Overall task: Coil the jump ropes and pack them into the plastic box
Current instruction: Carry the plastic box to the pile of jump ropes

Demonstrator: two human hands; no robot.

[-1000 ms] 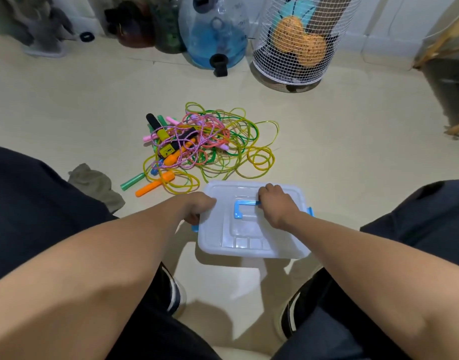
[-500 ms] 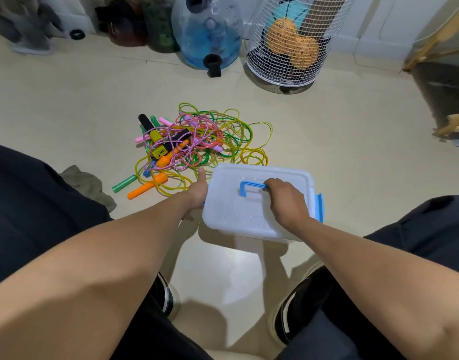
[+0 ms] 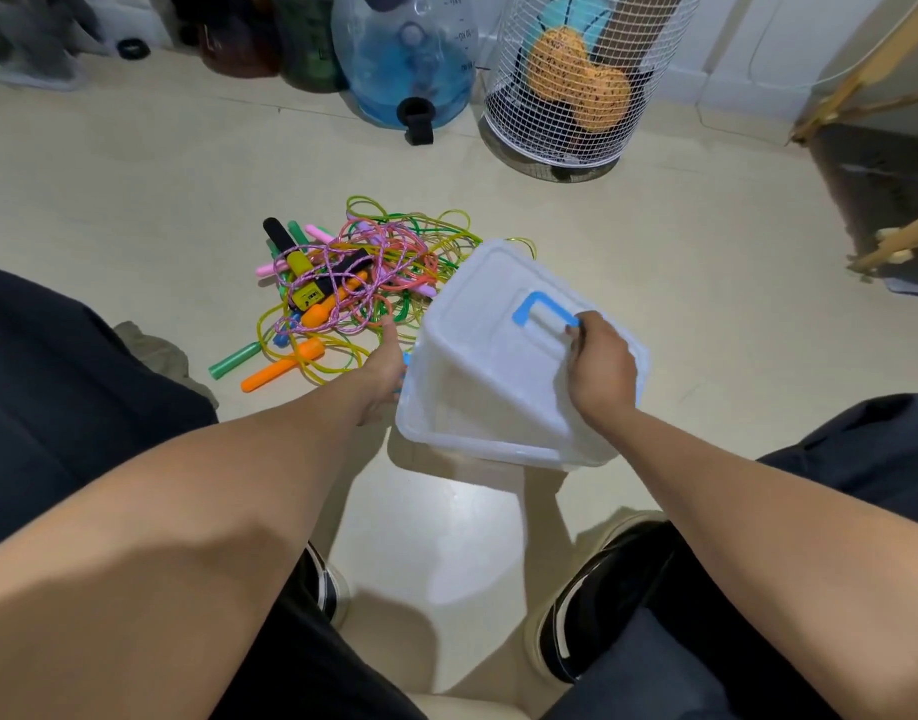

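A tangled heap of jump ropes (image 3: 363,283) in yellow, green, pink and orange lies on the floor, with loose handles sticking out at its left. Just right of it is the clear plastic box (image 3: 477,423), and its white lid (image 3: 498,314) with a blue handle (image 3: 542,309) is tilted up at the near side. My right hand (image 3: 599,371) grips the lid at the blue handle. My left hand (image 3: 384,371) presses against the box's left side by the blue latch; its fingers are partly hidden.
A white wire basket (image 3: 576,80) and a blue water jug (image 3: 404,54) stand against the far wall. A grey cloth (image 3: 155,350) lies left of the ropes. My knees and shoes (image 3: 592,595) frame the floor in front.
The box was lifted and shifted right, toward the ropes' right edge. The lid, flat a second ago, now tilts open under my right hand. My left hand moved from the lid's corner to the box's side.
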